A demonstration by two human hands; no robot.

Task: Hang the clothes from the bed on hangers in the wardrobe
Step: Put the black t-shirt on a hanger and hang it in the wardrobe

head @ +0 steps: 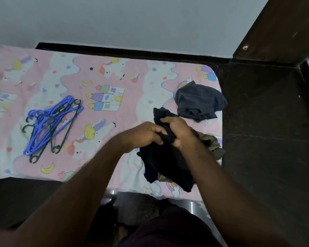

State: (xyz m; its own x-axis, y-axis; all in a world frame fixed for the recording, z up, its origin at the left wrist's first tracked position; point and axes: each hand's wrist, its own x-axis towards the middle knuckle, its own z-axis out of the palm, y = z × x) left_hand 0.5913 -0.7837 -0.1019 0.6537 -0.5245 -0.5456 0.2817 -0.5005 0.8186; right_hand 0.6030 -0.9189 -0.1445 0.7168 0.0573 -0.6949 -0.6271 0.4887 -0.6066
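Two hands are wrapped around one black garment (165, 157), held up just above the right end of the bed (132, 93). The left hand (146, 134) is clenched on a bunch of the fabric, and the right hand (180, 132) is curled round it just beside, so the same piece is being grasped by both. The cloth hangs down from the grip, with its lower folds draped over an olive garment (213, 143) that's lying near the bed's right edge. A bit further back, a dark striped garment (200, 102) is crumpled on the bed, apart from the hands. Well off to the left, a pile of hangers (52, 125) is heaped on the bed, blue ones tangled with dark green ones, untouched. A dark wood panel (275, 29) is seen at the top right, beyond the bed; whether it's the wardrobe can't be told.
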